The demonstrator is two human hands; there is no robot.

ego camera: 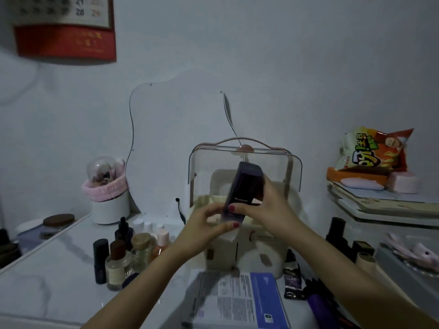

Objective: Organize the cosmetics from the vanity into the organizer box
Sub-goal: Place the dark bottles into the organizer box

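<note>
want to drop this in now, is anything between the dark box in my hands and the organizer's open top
Nothing visible blocks it. The dark box, tilted, is held by the left hand and right hand right in front of the organizer box, whose clear lid is raised. The compartment behind the box is hidden.

- A plain pale wall (285, 67) fills the upper half of the view, in dim, bluish light
- A wall calendar (65, 27) with a red lower band hangs at the top left, its dates blurred
- A frameless mirror (166, 143) with a wavy outline is fixed to the wall behind the tabletop
- The tabletop (47, 281) is white with faint grey marbling
- At right, a stack of papers (380, 203) rests on a raised surface with a snack bag (373, 150) on top
</note>
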